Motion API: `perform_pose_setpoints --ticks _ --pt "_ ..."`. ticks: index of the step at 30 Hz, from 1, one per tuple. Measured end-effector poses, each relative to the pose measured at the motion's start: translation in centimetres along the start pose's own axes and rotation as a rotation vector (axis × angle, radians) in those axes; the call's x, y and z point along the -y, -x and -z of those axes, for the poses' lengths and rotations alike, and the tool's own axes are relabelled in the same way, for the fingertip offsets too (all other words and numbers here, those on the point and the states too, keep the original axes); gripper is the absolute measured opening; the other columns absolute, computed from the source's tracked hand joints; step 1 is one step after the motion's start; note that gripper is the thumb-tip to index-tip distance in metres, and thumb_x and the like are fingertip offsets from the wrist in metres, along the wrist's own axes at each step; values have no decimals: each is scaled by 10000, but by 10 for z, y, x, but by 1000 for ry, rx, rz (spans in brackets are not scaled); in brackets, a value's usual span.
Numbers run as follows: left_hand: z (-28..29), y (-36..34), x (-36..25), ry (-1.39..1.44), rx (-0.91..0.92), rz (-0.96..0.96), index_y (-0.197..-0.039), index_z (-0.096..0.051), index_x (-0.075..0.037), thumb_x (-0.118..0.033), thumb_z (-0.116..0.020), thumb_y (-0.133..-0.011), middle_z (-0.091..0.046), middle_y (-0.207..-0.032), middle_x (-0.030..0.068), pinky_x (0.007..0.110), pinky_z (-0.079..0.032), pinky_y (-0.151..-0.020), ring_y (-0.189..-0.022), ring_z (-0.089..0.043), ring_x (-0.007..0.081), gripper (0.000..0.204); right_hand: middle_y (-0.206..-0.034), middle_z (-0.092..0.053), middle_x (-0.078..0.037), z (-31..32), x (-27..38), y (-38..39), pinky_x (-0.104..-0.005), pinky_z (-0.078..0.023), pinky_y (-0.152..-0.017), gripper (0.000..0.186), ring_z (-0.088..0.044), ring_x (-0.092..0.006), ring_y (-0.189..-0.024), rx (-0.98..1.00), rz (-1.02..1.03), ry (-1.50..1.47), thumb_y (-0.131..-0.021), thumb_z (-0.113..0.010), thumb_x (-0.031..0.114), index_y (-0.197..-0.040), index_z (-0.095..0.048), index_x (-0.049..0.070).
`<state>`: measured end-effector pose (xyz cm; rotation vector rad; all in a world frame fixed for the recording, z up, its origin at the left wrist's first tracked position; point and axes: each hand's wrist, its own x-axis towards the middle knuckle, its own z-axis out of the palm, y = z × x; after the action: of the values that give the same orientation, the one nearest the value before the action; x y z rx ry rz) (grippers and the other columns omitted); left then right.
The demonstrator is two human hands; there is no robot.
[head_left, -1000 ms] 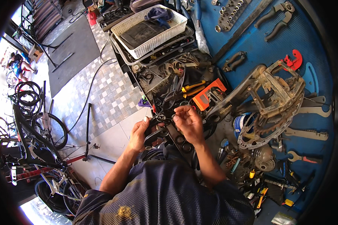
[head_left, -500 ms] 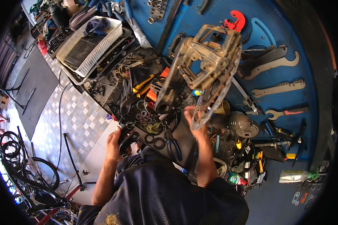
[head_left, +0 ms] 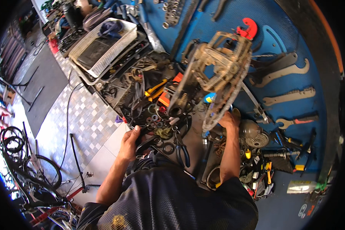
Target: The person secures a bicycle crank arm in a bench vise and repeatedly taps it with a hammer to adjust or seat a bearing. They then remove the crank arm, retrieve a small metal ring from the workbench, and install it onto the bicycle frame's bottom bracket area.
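My left hand is closed around a dark part with ring-shaped ends, near the bench's front edge. Farther right, my right hand reaches down beside a worn chainring. Its fingertips are partly hidden, so its grip cannot be made out. The chainring belongs to a crankset with a black crank arm and a dirty pedal, looming large above the bench. Blue-handled pliers and black rings lie between my hands. A brass-coloured cup is next to my right hand.
A white basket stands at the back left. Yellow-handled pliers lie among small loose parts. Wrenches hang on the blue tool board at right, with a cassette below. Bicycles stand at far left.
My right hand has moved right and down, from in front of the chainring to beside it, near the cup. My left hand stays on the dark part, and the whole view has shifted slightly.
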<state>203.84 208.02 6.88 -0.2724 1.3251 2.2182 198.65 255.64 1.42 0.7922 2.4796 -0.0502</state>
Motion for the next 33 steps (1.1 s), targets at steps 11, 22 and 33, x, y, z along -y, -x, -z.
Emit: perform_pose_setpoints --ticks 11,22,33 --pt "7 1 3 317 -25 167 -1167 -660 34 -540 -425 -1116 -546 -659 7 288 -437 -425 -473 -497 140 622 -1352 -684 -206 37 25 76 -485 -530 -995 758 -678 -380 -1214 -291 152 -186 -883 -749 499 -1469 -492 93" --pt "35 -13 14 856 303 348 -1268 -562 8 -506 -420 -1101 -454 -692 -15 263 -425 -476 -585 -434 101 559 -653 -490 50 10 151 210 -240 -392 -614 762 -442 -34 -610 435 1079 -995 -962 -631 26 -1653 -316 97" --pt "-1 15 -26 149 -222 -13 -1136 -685 52 -520 -447 -1121 -651 -745 49 266 -529 -415 -498 -613 140 619 -660 -612 -151 15 205 229 -493 -521 -618 855 -664 -382 -619 73 1207 -607 -887 -636 70 -1662 -304 212"
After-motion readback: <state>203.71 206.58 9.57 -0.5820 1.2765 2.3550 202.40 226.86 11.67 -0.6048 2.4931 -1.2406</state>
